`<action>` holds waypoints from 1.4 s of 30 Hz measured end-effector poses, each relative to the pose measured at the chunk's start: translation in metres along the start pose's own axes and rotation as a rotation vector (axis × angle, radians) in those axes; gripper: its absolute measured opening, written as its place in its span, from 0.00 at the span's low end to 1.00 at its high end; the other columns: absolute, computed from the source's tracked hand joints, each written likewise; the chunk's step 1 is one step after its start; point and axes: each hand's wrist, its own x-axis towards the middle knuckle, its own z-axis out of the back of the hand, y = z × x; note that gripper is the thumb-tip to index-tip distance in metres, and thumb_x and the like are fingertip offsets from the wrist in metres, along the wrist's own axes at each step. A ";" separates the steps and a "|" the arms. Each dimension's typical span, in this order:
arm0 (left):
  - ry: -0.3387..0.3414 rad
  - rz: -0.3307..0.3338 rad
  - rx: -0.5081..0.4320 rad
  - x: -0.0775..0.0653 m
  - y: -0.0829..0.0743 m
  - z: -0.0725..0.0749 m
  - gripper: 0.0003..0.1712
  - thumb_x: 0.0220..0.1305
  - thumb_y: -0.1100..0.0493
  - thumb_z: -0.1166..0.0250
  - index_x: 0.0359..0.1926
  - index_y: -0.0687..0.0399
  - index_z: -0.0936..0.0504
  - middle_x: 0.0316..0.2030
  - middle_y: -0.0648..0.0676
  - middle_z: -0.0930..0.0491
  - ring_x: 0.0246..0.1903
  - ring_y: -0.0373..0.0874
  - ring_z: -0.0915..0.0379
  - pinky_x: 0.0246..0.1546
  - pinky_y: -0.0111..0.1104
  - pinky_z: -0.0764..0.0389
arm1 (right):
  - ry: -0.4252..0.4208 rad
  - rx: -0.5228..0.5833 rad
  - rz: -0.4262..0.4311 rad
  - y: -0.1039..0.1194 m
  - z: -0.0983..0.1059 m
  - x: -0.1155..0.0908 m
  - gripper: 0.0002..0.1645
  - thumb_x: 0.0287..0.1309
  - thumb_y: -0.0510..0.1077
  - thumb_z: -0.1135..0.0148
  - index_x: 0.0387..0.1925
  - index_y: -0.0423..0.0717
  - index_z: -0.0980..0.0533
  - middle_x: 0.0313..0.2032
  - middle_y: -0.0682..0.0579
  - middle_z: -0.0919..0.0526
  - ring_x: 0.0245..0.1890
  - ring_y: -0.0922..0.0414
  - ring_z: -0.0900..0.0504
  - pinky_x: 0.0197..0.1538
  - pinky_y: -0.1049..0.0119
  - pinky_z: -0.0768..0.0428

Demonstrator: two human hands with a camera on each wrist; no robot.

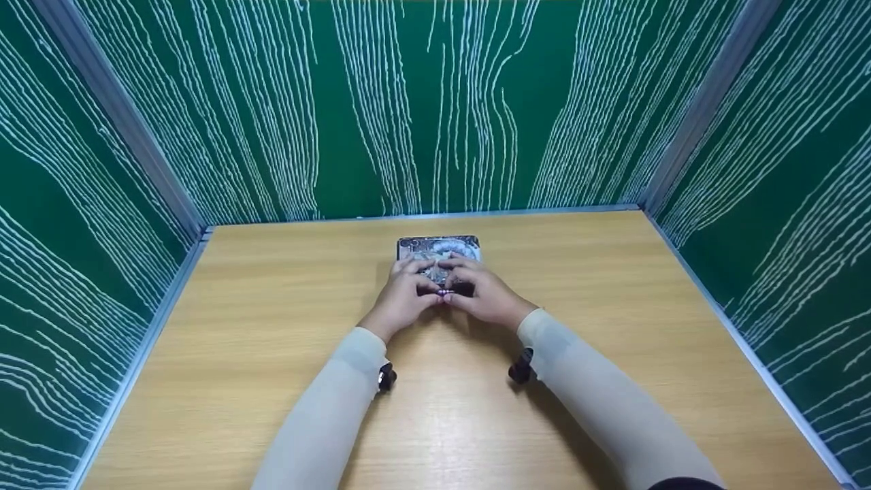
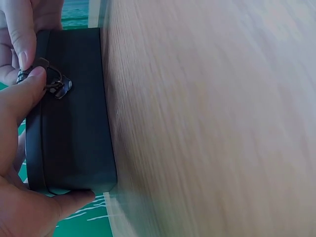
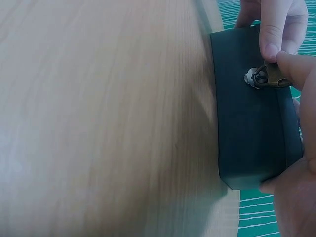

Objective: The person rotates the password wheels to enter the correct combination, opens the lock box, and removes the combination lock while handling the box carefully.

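A dark box (image 2: 74, 143) with a patterned lid (image 1: 457, 246) rests on the wooden table. From the metal clasp (image 3: 253, 78) on its near side hangs a small brass-coloured padlock (image 3: 277, 76), with a ridged, dial-like part visible in the left wrist view. My left hand (image 1: 400, 299) pinches the padlock from the left, its other fingers lying over the lid. From the right, my right hand (image 1: 488, 294) pinches the same padlock, thumb near the other thumb, with fingers also on the lid. The thumbs and fingers cover much of the padlock.
Green walls (image 1: 367, 136) with white wavy lines enclose the table (image 1: 272, 306) at the back and both sides. The box stands toward the table's back edge. Dark wrist devices (image 1: 386, 376) sit under both light sleeves (image 1: 326, 408).
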 end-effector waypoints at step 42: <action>-0.015 -0.018 -0.014 -0.001 0.000 0.000 0.07 0.70 0.56 0.18 0.46 0.50 0.01 0.81 0.50 0.23 0.91 0.62 0.53 0.93 0.56 0.48 | -0.004 0.006 -0.019 0.000 -0.001 0.000 0.07 0.74 0.44 0.25 0.48 0.49 0.16 0.82 0.48 0.23 0.88 0.41 0.35 0.92 0.36 0.42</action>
